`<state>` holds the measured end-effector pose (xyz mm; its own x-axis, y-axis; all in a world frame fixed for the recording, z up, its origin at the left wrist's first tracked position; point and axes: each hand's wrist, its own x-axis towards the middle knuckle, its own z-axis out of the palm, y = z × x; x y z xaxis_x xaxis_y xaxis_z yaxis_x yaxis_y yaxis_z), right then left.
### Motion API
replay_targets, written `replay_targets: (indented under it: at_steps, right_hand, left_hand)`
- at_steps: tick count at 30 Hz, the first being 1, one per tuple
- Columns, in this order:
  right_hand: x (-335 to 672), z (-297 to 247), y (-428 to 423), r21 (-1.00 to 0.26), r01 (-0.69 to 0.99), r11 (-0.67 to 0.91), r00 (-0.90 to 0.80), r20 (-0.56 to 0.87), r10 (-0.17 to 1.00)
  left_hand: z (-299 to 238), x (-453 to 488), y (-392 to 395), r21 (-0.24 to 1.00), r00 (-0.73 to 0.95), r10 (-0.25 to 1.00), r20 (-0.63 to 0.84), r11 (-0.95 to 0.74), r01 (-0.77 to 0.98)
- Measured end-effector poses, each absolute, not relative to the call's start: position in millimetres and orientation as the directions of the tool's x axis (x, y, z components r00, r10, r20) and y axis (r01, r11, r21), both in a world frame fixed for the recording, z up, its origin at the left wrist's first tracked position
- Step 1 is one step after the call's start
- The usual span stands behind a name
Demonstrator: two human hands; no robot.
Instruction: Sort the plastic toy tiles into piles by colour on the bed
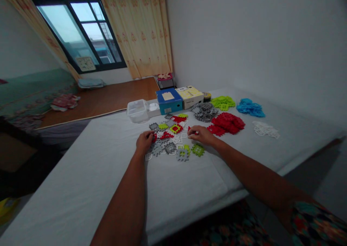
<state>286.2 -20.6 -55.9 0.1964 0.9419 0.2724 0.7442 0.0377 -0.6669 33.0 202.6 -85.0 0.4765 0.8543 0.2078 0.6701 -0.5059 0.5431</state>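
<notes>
Flat interlocking plastic tiles in red, grey, lime green and white lie scattered [173, 137] on a white sheet [108, 181]. My left hand [144, 141] rests at the left edge of the scatter, fingers curled onto a red tile [154, 137]. My right hand [200, 134] is at the right edge, fingers pinched on a small red tile [190, 131]. Sorted heaps lie beyond: red [227, 123], grey [204, 111], lime green [223, 102], blue [249, 107] and white [265, 129].
A clear plastic tub [137, 110], a blue box [169, 100] and a yellow-topped box [189, 96] stand at the far edge of the sheet. Behind them are a wooden platform [108, 97], a window with curtains [141, 29] and a white wall on the right.
</notes>
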Motion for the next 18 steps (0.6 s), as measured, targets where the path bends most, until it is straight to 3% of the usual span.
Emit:
replay_targets:
  at_steps: [6, 8, 12, 16, 18]
  right_hand:
    - [358.7, -40.4, -65.3, -0.682, 0.731, -0.017, 0.4, 0.408, 0.821]
    - [398.9, -41.0, -96.4, -0.66, 0.737, -0.148, 0.563, 0.478, 0.674]
    - [479.9, -53.5, -172.1, -0.64, 0.567, -0.518, 0.813, 0.538, 0.225]
    - [520.1, -65.4, -212.2, -0.497, 0.456, -0.738, 0.869, 0.429, 0.248]
    - [514.0, -62.5, -201.8, -0.43, 0.479, -0.765, 0.844, 0.464, 0.269]
  left_hand:
    - [-87.8, 31.1, 207.8, 0.53, 0.492, 0.845, 0.211, -0.522, 0.668]
    - [-90.2, 31.0, 211.6, 0.527, 0.493, 0.844, 0.213, -0.524, 0.669]
    - [-91.4, 33.1, 214.2, 0.524, 0.487, 0.852, 0.193, -0.509, 0.683]
    - [-86.9, 34.5, 208.6, 0.506, 0.479, 0.855, 0.199, -0.508, 0.697]
    - [-84.8, 34.4, 205.5, 0.487, 0.489, 0.847, 0.206, -0.523, 0.7]
